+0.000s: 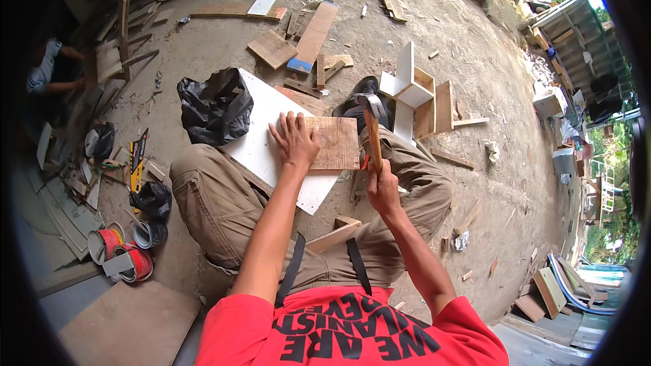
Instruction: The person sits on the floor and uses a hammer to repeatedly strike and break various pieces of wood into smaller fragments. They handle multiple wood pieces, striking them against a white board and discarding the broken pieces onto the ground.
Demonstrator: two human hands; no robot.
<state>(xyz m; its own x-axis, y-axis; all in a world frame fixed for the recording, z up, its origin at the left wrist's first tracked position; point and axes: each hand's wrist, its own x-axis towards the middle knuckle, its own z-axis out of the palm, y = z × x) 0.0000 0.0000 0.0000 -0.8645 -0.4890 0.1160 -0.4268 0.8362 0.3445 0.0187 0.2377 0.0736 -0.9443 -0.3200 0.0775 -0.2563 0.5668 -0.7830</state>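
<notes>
My right hand (384,188) is closed around the wooden handle of a claw hammer (374,134). The hammer's metal head points away from me, near my shoe (367,88). Fingers spread, my left hand (296,141) presses flat on the left end of a short brown wooden board (337,142). That board lies over a larger white board (268,105) set across my lap. On the white board's far left part rests a crumpled black plastic bag (215,107); its contents cannot be made out.
White-and-wood box pieces (415,91) stand beyond my right knee. Loose planks (315,35) and scraps litter the ground ahead. Paint cans (137,261), a small black bag (152,200) and a yellow-black handsaw (138,161) are at left. Another person (53,71) sits at the far left.
</notes>
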